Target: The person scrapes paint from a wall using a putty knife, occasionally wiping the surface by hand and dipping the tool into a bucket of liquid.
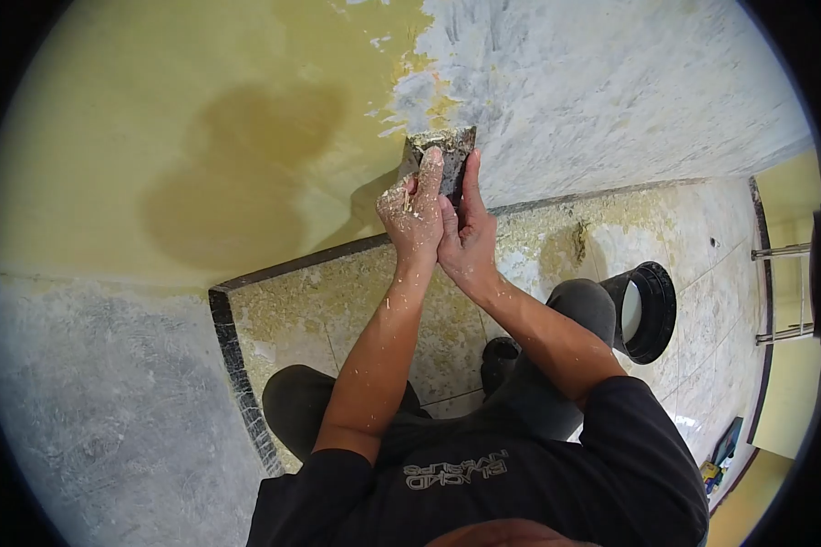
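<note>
Scraper (457, 179): prob. light, stiff, maybe slippery w/ dust; L hand (414, 214) & R hand (470, 244) both gripping it, fingers curled; hold low, clear of caked top edge (447, 139)

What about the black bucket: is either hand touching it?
No, the left hand and right hand hold the scraper, away from the bucket.

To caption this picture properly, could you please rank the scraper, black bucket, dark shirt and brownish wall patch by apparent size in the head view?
1. Dark shirt, helped by its nearness to the camera
2. Brownish wall patch
3. Black bucket
4. Scraper, judging only its visible part
</note>
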Motion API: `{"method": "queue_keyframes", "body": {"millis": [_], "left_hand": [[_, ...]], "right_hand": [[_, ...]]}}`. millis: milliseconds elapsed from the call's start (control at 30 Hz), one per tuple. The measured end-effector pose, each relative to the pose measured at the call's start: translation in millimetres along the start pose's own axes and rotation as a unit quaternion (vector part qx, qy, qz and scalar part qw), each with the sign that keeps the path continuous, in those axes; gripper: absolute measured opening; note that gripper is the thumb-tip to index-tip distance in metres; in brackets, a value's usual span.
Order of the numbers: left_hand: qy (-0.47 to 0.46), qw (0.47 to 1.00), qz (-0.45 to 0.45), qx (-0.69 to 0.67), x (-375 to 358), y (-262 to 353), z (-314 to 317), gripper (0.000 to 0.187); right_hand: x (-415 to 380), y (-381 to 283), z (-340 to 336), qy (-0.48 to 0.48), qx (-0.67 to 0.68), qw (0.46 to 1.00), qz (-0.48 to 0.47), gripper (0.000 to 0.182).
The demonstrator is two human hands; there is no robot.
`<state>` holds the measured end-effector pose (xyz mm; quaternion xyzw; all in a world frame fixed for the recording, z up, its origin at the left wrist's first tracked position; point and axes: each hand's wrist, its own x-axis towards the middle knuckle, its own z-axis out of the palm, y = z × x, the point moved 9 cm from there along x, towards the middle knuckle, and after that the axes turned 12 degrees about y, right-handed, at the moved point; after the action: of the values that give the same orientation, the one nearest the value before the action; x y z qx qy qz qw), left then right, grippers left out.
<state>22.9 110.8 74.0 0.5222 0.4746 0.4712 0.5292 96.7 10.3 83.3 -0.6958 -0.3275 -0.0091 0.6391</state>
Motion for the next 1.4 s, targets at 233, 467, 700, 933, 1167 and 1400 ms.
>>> {"method": "queue_keyframes", "body": {"millis": [233,467,700,933,1167,1400], "left_hand": [[0.014,0.999,0.007,-0.046,-3,30,5,0.041],[0.027,0.996,0.070,-0.058,-5,15,12,0.046],[0.042,0.998,-0.031,-0.047,-13,-10,11,0.044],[0.030,0.999,-0.014,-0.036,-8,4,6,0.042],[0.020,1.000,-0.005,-0.022,-9,16,3,0.044],[0.024,0.999,0.006,-0.040,-7,10,8,0.046]], "right_hand": [[13,-16,-5,-0.001,0.027,0.999,-0.034,0.068],[15,-5,-15,0.009,-0.011,0.998,-0.062,0.068],[9,-2,-17,-0.024,-0.032,0.998,-0.044,0.069],[6,-2,-9,-0.004,0.006,0.999,-0.043,0.069],[3,-6,-8,0.011,-0.007,0.999,-0.031,0.068],[2,-10,-10,-0.031,0.003,0.998,0.049,0.064]]}}
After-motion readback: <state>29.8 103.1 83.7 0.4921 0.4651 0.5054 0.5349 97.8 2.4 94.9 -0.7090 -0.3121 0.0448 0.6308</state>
